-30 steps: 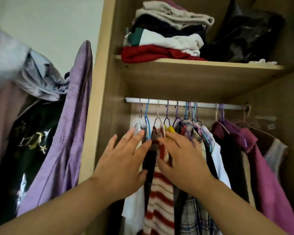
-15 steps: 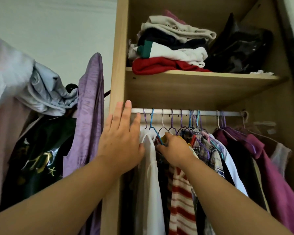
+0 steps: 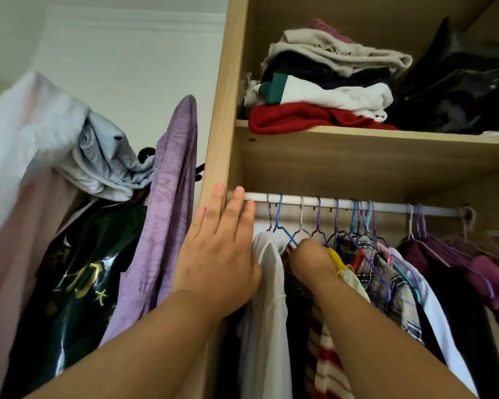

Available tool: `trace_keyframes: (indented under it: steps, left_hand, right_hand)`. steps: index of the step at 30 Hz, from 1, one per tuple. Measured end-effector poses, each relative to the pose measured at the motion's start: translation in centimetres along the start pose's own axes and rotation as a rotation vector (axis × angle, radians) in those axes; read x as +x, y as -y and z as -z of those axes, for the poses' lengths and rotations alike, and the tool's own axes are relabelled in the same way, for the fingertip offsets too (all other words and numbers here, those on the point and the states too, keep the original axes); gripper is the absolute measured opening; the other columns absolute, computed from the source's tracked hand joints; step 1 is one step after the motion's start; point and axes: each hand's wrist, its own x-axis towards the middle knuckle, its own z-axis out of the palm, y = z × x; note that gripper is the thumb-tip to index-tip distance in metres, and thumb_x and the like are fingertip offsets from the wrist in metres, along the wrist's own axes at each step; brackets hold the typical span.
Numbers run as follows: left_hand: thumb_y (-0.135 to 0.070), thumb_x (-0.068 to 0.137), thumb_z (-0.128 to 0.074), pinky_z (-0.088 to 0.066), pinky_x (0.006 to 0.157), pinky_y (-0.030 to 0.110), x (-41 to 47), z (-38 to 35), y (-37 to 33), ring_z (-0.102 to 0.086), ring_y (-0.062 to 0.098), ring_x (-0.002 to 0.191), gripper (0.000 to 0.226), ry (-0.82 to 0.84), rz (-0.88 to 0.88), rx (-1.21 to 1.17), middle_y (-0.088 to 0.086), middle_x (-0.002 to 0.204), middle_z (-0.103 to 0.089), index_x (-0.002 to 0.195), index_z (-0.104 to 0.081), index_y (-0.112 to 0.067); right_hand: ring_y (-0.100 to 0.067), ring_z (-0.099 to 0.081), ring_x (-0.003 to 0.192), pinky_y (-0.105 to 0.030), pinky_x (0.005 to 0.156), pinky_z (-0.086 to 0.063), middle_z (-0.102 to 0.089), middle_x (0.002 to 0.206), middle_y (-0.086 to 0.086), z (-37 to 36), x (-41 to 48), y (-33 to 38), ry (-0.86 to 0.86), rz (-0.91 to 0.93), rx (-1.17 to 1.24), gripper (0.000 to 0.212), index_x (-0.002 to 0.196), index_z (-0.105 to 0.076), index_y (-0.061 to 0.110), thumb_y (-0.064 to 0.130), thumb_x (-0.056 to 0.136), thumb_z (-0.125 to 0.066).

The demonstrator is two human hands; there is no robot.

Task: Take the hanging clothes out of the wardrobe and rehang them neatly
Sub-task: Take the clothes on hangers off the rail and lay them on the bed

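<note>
Rail (image 3: pixel 386 205) runs left to right under the shelf (image 3: pixel 357 156). Hanging clothes (image 3: pixel 386 283) packed tight along it, hooks bunched mid-rail, garments dropping straight down. Open room: only a narrow gap between the white garment (image 3: pixel 267 298) and the wardrobe side panel (image 3: pixel 219 110). Your left hand (image 3: pixel 216 254) lies flat there, fingers straight, by the rail end. Your right hand (image 3: pixel 311 257) curls round the blue hanger (image 3: pixel 280 217), just above the red-striped top (image 3: pixel 326 370).

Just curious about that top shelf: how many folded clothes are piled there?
5: red garment at the bottom, white-and-green garment above, then dark garment, beige garment, pink garment on top. Others may be hidden behind.
</note>
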Motion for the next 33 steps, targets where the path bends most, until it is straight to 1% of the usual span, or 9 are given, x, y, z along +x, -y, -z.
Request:
trace_keyframes:
  steps: [4, 7, 11, 15, 18, 24, 29, 31, 33]
  left_hand:
    - [-0.041, 0.073, -0.040, -0.023, 0.111, 0.046, 0.2, 0.0, 0.0, -0.026, 0.036, 0.141, 0.074, -0.026, -0.007, -0.002, 0.013, 0.147, -0.042, 0.138, -0.048, -0.005]
    - [-0.041, 0.076, -0.039, -0.021, 0.109, 0.045, 0.3, -0.1, 0.0, -0.026, 0.036, 0.141, 0.071, -0.030, -0.012, -0.001, 0.012, 0.146, -0.043, 0.136, -0.049, -0.004]
    - [-0.041, 0.072, -0.039, -0.022, 0.110, 0.046, 0.2, 0.0, 0.0, -0.025, 0.035, 0.142, 0.074, -0.010, -0.010, 0.031, 0.010, 0.147, -0.042, 0.136, -0.049, -0.006]
    - [-0.042, 0.072, -0.037, -0.019, 0.109, 0.045, 0.3, 0.1, 0.0, -0.026, 0.037, 0.141, 0.075, -0.002, -0.017, 0.042, 0.010, 0.146, -0.043, 0.136, -0.049, -0.005]
    - [-0.043, 0.072, -0.035, -0.025, 0.110, 0.048, 0.2, 0.1, 0.1, -0.026, 0.037, 0.141, 0.075, 0.010, -0.019, 0.042, 0.010, 0.147, -0.043, 0.136, -0.049, -0.005]
    - [-0.044, 0.072, -0.034, -0.019, 0.109, 0.047, 0.2, 0.5, 0.1, -0.025, 0.039, 0.141, 0.077, 0.014, -0.029, 0.022, 0.012, 0.145, -0.044, 0.136, -0.049, -0.004]
    - [-0.044, 0.072, -0.034, -0.020, 0.110, 0.049, 0.1, 0.7, 0.2, -0.022, 0.040, 0.141, 0.076, 0.049, -0.037, 0.008, 0.013, 0.145, -0.044, 0.135, -0.050, -0.004]
    - [-0.043, 0.070, -0.037, -0.021, 0.108, 0.052, 0.1, 0.9, 0.0, -0.024, 0.041, 0.140, 0.075, 0.069, -0.033, -0.016, 0.014, 0.144, -0.045, 0.132, -0.053, -0.004]
    - [-0.043, 0.069, -0.038, -0.027, 0.104, 0.055, 0.0, 1.2, -1.0, -0.029, 0.039, 0.139, 0.075, 0.084, -0.040, -0.056, 0.016, 0.144, -0.044, 0.130, -0.055, -0.005]
  right_hand:
    - [-0.031, -0.059, 0.107, -0.033, 0.080, -0.048, -0.060, 0.114, -0.015, 0.7, 0.3, -0.4, -0.086, -0.028, 0.045, 0.025, 0.113, -0.053, 0.001, 0.002, 0.090, -0.044]
    - [-0.035, -0.060, 0.103, -0.036, 0.076, -0.047, -0.063, 0.108, -0.017, 1.7, 0.1, -0.3, -0.147, -0.024, 0.109, 0.021, 0.107, -0.054, 0.002, 0.001, 0.089, -0.044]
    - [-0.035, -0.063, 0.095, -0.034, 0.068, -0.045, -0.066, 0.101, -0.018, 3.1, -0.3, -0.3, -0.209, 0.016, 0.090, 0.018, 0.102, -0.057, 0.001, 0.002, 0.089, -0.045]
    - [-0.035, -0.062, 0.089, -0.031, 0.061, -0.039, -0.066, 0.096, -0.017, 3.7, -1.6, -1.5, -0.257, 0.074, 0.064, 0.017, 0.103, -0.057, 0.004, 0.007, 0.093, -0.043]
    - [-0.033, -0.060, 0.081, -0.032, 0.059, -0.040, -0.066, 0.090, -0.014, 4.2, -3.4, -2.9, -0.313, 0.120, 0.056, 0.016, 0.102, -0.056, 0.009, 0.011, 0.094, -0.041]
    - [-0.034, -0.062, 0.082, -0.032, 0.057, -0.036, -0.068, 0.090, -0.010, 6.0, -8.1, -6.7, -0.421, 0.195, 0.021, 0.023, 0.109, -0.056, 0.019, 0.026, 0.098, -0.036]
    - [-0.033, -0.064, 0.086, -0.038, 0.065, -0.049, -0.071, 0.094, -0.008, 8.5, -12.2, -10.2, -0.510, 0.189, 0.069, 0.028, 0.120, -0.060, 0.027, 0.031, 0.097, -0.044]
    - [-0.033, -0.065, 0.088, -0.039, 0.069, -0.050, -0.072, 0.095, -0.007, 9.8, -14.1, -11.6, -0.527, 0.180, 0.112, 0.026, 0.117, -0.062, 0.030, 0.031, 0.095, -0.049]
    - [-0.031, -0.065, 0.091, -0.038, 0.072, -0.051, -0.072, 0.096, -0.005, 11.1, -15.9, -13.1, -0.514, 0.171, 0.141, 0.023, 0.114, -0.065, 0.029, 0.029, 0.095, -0.051]
